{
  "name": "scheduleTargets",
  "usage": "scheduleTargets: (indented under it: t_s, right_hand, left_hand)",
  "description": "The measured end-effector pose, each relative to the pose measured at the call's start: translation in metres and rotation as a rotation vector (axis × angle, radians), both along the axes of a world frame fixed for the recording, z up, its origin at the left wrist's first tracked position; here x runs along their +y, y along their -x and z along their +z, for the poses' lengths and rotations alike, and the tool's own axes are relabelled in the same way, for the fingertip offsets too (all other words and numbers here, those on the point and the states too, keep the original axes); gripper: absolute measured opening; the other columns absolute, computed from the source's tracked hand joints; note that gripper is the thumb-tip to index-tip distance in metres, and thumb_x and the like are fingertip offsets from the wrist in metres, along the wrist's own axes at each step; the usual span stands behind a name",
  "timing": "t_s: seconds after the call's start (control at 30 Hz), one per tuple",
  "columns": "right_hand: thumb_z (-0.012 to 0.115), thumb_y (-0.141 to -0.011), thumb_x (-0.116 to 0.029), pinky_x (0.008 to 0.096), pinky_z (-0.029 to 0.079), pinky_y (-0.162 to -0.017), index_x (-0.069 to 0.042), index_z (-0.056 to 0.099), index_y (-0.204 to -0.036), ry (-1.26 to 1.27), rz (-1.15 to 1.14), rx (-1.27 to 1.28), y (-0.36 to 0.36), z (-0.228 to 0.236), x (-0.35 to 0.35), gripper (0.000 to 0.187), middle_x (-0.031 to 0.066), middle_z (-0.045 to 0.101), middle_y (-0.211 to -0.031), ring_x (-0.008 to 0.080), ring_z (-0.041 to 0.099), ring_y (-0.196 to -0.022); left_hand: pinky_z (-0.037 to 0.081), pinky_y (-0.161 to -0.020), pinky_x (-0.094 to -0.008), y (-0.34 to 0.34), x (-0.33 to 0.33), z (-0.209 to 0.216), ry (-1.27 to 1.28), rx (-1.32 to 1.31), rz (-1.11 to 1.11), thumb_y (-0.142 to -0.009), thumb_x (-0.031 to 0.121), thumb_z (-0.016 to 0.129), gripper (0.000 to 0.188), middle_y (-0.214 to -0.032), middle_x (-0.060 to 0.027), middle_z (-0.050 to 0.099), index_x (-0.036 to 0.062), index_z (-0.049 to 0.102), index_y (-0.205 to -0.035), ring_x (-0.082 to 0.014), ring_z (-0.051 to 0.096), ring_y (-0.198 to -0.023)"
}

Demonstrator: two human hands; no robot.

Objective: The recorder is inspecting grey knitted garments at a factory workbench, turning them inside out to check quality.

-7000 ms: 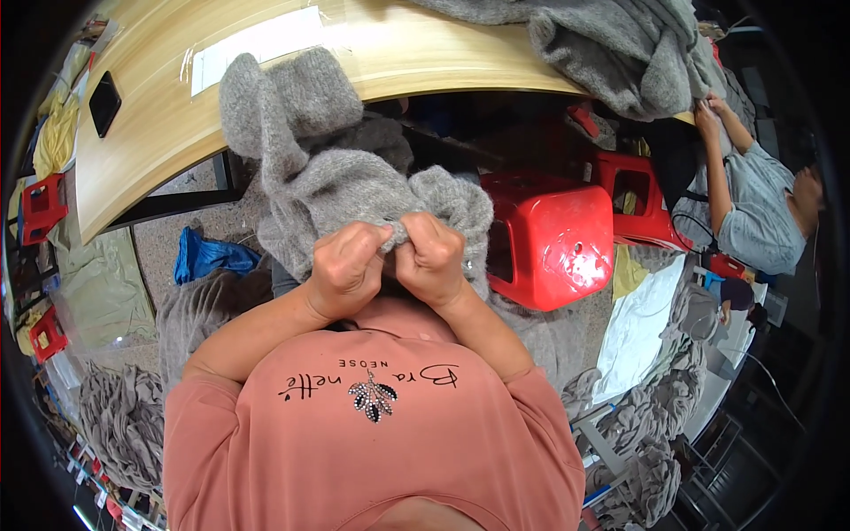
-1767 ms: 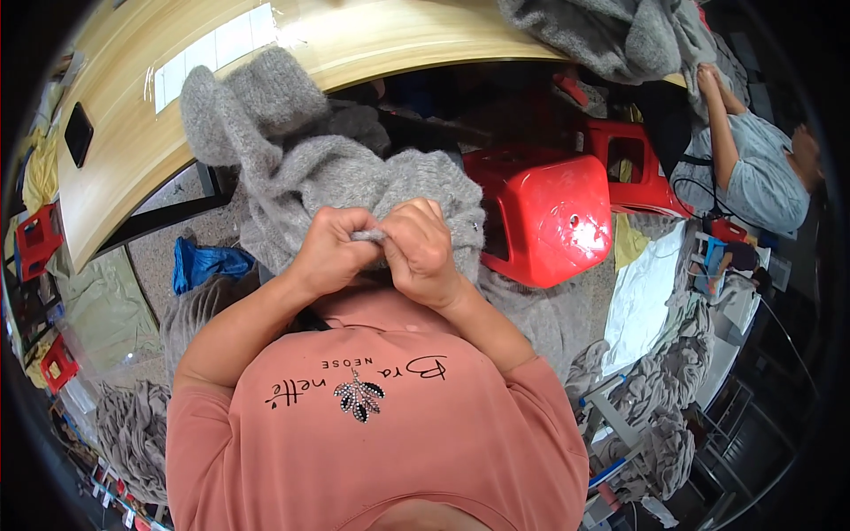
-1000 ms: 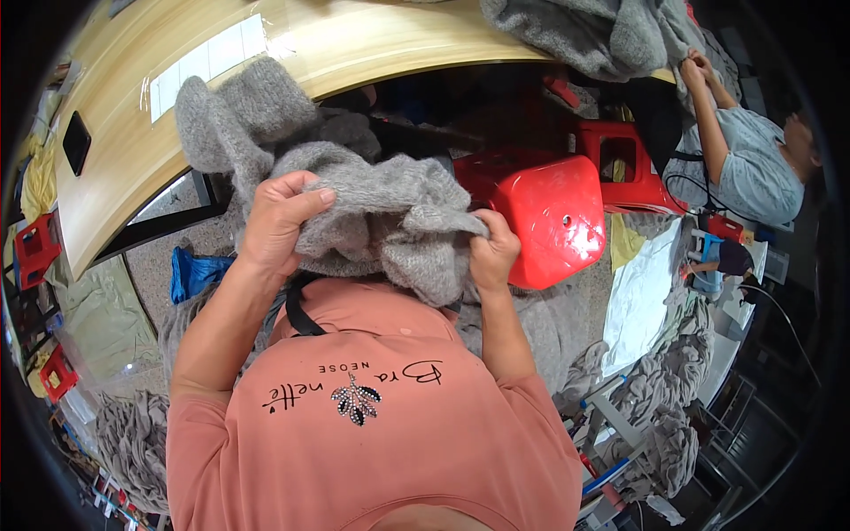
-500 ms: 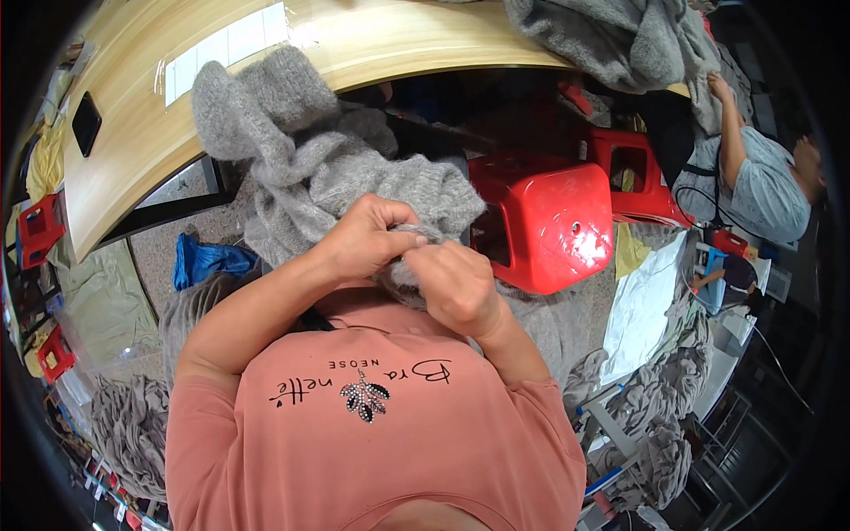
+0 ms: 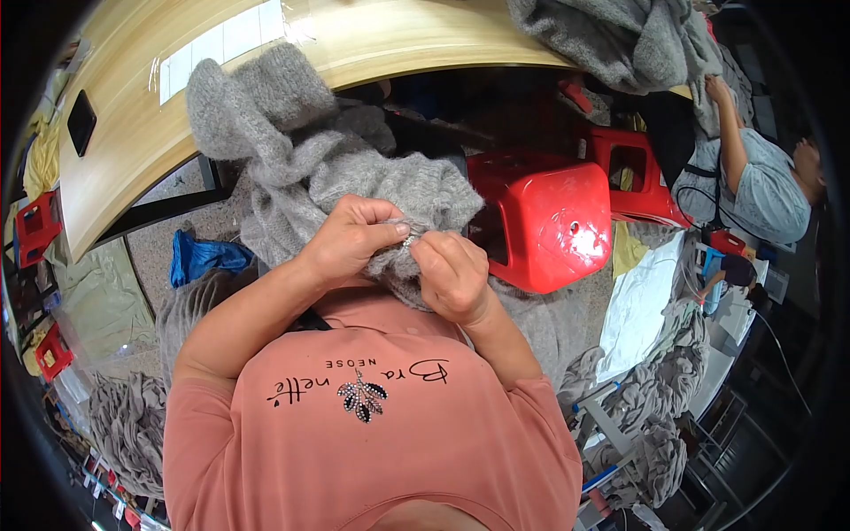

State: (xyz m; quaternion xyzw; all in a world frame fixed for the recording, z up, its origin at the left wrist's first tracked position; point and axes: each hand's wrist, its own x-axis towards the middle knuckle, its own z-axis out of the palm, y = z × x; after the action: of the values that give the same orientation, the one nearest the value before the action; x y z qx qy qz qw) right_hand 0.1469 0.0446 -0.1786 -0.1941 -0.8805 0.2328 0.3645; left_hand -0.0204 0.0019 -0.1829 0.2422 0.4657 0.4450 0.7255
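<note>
A fuzzy grey knitted garment (image 5: pixel 354 173) lies bunched in my lap, its far end resting over the table edge. My left hand (image 5: pixel 354 237) pinches an edge of the knit between thumb and fingers. Close beside it, my right hand (image 5: pixel 453 273) is closed on the same edge, its fingertips curled in and partly hidden. Between the two hands shows a short bit of gathered knit, with a small pale spot on it that I cannot make out.
A pale wooden table (image 5: pixel 372 40) curves across the far side, bearing a phone (image 5: pixel 81 123) and a taped paper sheet (image 5: pixel 221 49). A red stool (image 5: pixel 567 221) stands right of my hands. Another person (image 5: pixel 748 177) handles grey knitwear (image 5: pixel 620 44) at far right. Grey garment piles (image 5: pixel 128 425) lie around.
Both hands have shifted slightly left, and a small gap with knit showing has opened between their fingertips. My hold on the garment continues.
</note>
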Motion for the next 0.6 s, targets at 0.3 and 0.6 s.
scheduleTargets:
  t_s: [0.3,0.6]
  right_hand:
    - [0.049,-0.055,0.013,0.0298,0.047,-0.055,0.001,0.057,-0.080,0.322,0.008,0.022,0.006,-0.001,0.011,0.028,0.0140,0.057,-0.078,0.0278,0.057,-0.063]
    - [0.042,-0.055,0.014,0.0322,0.047,-0.059,0.001,0.053,-0.086,0.444,-0.124,0.027,0.009,-0.013,-0.003,0.035,0.0161,0.057,-0.079,0.0291,0.059,-0.067]
  left_hand:
    - [0.035,-0.050,-0.0188,0.000,-0.008,0.001,-0.064,0.182,0.061,-0.075,0.001,0.061,0.002,-0.064,0.0038,0.054,-0.0012,0.061,-0.075,-0.0015,0.043,-0.060]
    - [0.039,-0.051,-0.0196,-0.006,-0.009,0.002,-0.242,0.433,0.144,-0.074,-0.002,0.059,0.009,-0.064,0.0009,0.058,-0.0014,0.064,-0.081,-0.0017,0.046,-0.060]
